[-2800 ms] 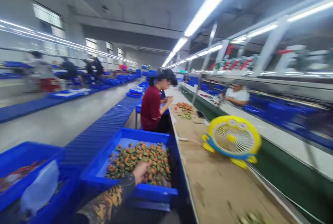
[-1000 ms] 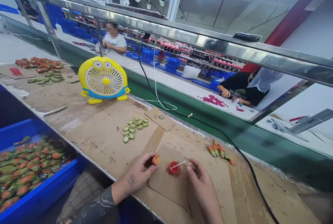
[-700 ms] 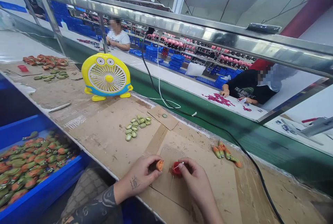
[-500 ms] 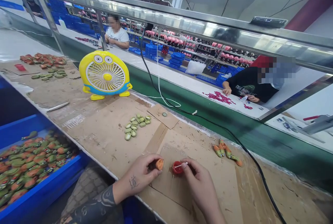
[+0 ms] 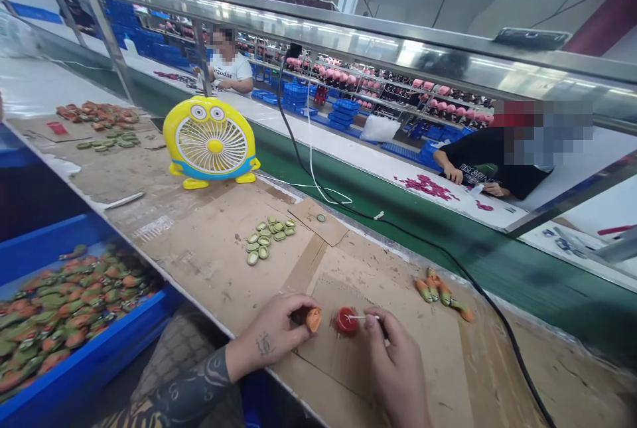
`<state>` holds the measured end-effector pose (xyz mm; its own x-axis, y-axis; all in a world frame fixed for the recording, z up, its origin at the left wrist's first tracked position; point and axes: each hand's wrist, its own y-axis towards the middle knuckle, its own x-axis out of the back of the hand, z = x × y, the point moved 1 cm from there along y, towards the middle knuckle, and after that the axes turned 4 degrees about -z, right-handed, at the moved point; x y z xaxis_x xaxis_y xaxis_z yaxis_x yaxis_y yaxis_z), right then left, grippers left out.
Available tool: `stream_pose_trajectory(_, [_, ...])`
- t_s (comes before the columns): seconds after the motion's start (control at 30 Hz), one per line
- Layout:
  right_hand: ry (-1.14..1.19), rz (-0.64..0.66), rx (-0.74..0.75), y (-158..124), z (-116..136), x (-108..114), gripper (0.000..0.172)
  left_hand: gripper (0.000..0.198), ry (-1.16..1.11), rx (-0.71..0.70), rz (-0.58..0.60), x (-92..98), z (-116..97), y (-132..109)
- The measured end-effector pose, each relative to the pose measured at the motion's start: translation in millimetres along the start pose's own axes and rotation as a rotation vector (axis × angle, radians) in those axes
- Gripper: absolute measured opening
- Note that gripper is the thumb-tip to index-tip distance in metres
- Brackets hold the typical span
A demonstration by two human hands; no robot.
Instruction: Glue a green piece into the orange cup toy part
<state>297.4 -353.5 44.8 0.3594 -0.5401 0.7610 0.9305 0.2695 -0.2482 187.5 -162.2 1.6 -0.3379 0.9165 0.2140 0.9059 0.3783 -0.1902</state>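
My left hand [image 5: 281,332] pinches a small orange piece [image 5: 313,320] between thumb and fingertips, just above the cardboard. To its right stands a small round red pot [image 5: 347,328] with red contents. My right hand [image 5: 395,355] grips a thin white stick [image 5: 362,317], whose far end reaches into the pot. Beyond the hands lies a group of hollow green oval pieces [image 5: 263,253]. Several orange-and-green pieces [image 5: 445,300] rest together on the right.
A yellow fan [image 5: 213,142] stands at the back left. Orange pieces [image 5: 99,113] are heaped farther left. A blue crate [image 5: 172,298] of orange-and-green pieces sits low left. A black cable [image 5: 490,292] crosses the right side. Two co-workers sit across the green-edged bench [image 5: 398,225].
My right hand has shifted right relative to the red pot, so more of the stick shows. The orange piece in my left hand has turned. The whole view has shifted slightly.
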Motion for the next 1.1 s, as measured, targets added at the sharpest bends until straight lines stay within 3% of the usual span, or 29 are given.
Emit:
stream_pose_trajectory(0.1, [0.215,-0.093,-0.087,-10,3,0,0.089,0.029,0.017,-0.036,0.015,-0.6,0,0])
stream_pose_trajectory(0.27, [0.437,0.067,-0.152,-27,15,-13,0.091,0.027,0.052,-0.053,0.032,-0.4,-8,1])
stream_pose_trajectory(0.63, [0.25,0.182,-0.039,-25,15,-29,0.095,0.024,0.084,-0.066,0.045,-0.5,-11,0])
stream_pose_trajectory(1.1, [0.249,0.118,-0.05,-21,15,-32,0.095,0.027,0.058,-0.073,0.049,0.0,-10,-2])
